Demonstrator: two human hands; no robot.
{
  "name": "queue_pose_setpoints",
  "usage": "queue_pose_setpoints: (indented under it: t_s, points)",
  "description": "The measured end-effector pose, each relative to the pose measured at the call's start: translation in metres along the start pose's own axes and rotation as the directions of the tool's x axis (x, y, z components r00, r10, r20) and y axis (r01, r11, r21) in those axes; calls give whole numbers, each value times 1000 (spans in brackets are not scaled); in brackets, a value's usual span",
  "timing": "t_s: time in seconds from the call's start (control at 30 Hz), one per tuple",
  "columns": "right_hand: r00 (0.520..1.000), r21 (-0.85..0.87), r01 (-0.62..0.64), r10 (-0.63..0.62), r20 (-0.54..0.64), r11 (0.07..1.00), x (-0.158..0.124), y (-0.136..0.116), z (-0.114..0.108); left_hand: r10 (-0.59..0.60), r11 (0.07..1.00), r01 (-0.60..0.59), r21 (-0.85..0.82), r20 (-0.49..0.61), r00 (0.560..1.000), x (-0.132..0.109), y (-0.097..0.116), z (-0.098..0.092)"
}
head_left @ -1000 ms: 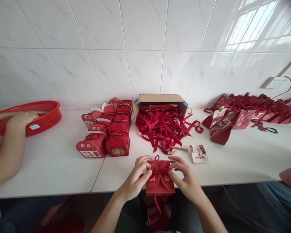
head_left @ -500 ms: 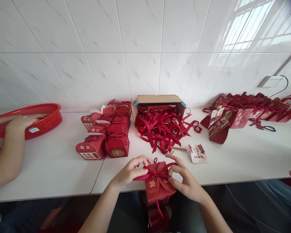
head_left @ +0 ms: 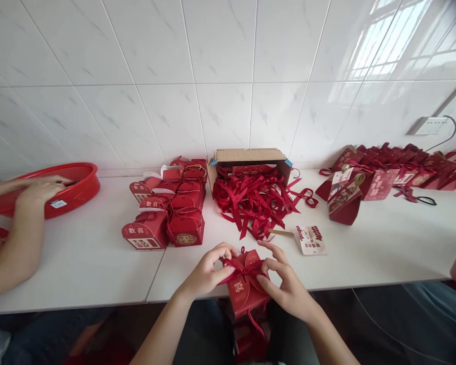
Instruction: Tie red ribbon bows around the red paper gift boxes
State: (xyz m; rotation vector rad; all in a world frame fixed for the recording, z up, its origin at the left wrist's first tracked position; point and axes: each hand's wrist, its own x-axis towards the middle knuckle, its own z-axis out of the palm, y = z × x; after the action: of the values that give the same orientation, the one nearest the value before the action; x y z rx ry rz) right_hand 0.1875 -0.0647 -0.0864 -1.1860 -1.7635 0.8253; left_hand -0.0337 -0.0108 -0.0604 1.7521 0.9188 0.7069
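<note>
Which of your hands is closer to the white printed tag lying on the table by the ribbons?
Right. The right hand holds the red box just down-left of the white tag, not touching it; the left hand holds the box's other side, farther away.

Gift box (head_left: 244,298) lettering too small, blurred.
</note>
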Motion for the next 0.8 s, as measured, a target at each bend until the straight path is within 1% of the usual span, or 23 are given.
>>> queue_pose_setpoints:
  t_s: [0.07,0.17,0.23,0.33,0.4,0.57,0.63,0.8]
  points:
    - [1000,2,-3,3,-13,1000,0,-1,2,3,1000,-3,2,-48,999,-1,2,6]
    - [1000,16,-15,15,-20,1000,0,1,5,-1,1000,1,0,-80,997,-3,0,11]
    - [999,22,-19,19,-28,1000,0,2,6,-28,999,25,-44,-71,997,-5,-5,13]
    - [999,28,-15,16,-30,999,-1,5,8,-64,983,57,-177,-35,997,-5,-14,15]
    - [1000,16,-12,12,-21,1000,-2,6,8,-70,970,61,-237,-26,997,-5,-18,15]
    - [1000,-34,-30,30,0,999,-5,7,5,-67,971,56,-231,-41,997,-3,-22,14]
    - [999,-42,-32,33,5,999,-5,7,5,-78,964,59,-258,-62,995,-2,-23,13]
    - [1000,-59,-23,23,-1,998,-6,4,3,-137,914,61,-402,-162,977,3,-30,14]
